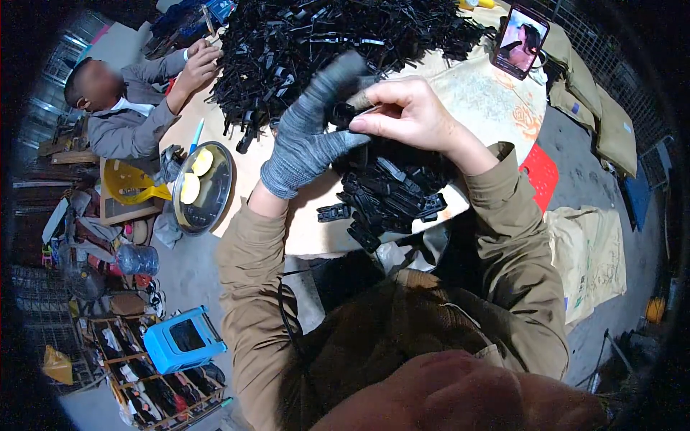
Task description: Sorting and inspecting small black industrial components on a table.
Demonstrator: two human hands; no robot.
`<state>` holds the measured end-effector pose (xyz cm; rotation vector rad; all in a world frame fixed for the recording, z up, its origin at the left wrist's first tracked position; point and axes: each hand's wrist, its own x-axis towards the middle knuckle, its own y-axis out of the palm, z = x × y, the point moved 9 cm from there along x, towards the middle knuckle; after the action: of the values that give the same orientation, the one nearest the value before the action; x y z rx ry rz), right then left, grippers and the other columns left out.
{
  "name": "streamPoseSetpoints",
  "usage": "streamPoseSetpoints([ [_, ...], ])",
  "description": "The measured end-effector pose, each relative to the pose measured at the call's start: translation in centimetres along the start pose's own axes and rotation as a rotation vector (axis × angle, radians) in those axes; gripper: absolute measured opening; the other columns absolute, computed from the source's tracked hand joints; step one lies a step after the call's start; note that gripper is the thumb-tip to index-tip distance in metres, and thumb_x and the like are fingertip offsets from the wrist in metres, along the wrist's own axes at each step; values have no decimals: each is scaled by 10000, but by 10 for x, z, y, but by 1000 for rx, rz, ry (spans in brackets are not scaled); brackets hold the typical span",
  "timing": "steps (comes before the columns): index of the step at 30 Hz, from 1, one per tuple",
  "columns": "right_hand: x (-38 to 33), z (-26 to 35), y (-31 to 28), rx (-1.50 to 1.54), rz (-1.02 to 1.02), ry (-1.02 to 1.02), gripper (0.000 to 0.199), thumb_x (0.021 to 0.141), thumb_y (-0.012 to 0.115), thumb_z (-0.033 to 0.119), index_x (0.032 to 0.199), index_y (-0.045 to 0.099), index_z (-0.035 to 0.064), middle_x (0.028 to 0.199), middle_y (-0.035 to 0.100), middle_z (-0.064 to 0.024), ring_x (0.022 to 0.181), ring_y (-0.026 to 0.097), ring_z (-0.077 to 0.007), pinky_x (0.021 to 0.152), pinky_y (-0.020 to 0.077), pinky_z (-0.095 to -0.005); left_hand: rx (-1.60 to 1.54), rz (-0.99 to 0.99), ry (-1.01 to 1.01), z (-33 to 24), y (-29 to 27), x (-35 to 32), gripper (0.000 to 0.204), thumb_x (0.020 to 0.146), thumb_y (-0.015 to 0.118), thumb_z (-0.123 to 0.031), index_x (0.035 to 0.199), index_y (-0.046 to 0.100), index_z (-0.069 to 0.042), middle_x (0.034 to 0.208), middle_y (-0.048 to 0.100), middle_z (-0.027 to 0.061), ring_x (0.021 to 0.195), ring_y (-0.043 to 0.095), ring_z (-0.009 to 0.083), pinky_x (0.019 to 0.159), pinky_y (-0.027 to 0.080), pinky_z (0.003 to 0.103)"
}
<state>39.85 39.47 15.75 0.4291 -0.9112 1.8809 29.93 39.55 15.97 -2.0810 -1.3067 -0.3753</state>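
My left hand (305, 136), in a grey knitted glove, is closed around a small black plastic part (342, 113), most of which the fingers hide. From the right, my bare right hand (417, 115) meets it, thumb and forefinger pinched at the part's edge. What looks like a wrap covers the right forefinger. Just below the hands, a small pile of black plastic pieces (392, 194) lies at the table's near edge. Beyond them spreads a large heap of similar black pieces (287, 50).
On the pale-covered table (460, 93) a phone (520, 42) stands upright at the far right. A dark round tray (215, 205) with yellow-white pieces sits at the left edge. Across on the left, another person (133, 108) rests both hands by the heap. A red stool (540, 176) is at right.
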Motion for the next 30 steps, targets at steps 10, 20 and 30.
streamPoseSetpoints([
  [10,-3,31,-3,-71,-64,-247,237,662,713,60,879,631,7,641,527,-32,531,483,-88,456,366,-198,-244,-174,-235,25,-17,5,571,705,679,-117,1186,399,10,930,575,69,830,544,129,788,443,255],
  [20,0,2,-10,53,-158,32,98,727,671,79,746,600,13,657,553,0,563,463,-46,500,364,-184,-329,-92,-159,10,3,0,542,740,595,-16,1235,377,-42,1010,497,41,917,510,131,805,428,241],
  [30,-3,-33,-1,318,-56,321,121,779,636,139,800,552,54,689,513,45,568,423,-6,498,339,-153,-344,-143,-179,11,4,-2,477,654,693,-13,1087,495,-48,1044,535,36,940,516,125,836,440,258],
])
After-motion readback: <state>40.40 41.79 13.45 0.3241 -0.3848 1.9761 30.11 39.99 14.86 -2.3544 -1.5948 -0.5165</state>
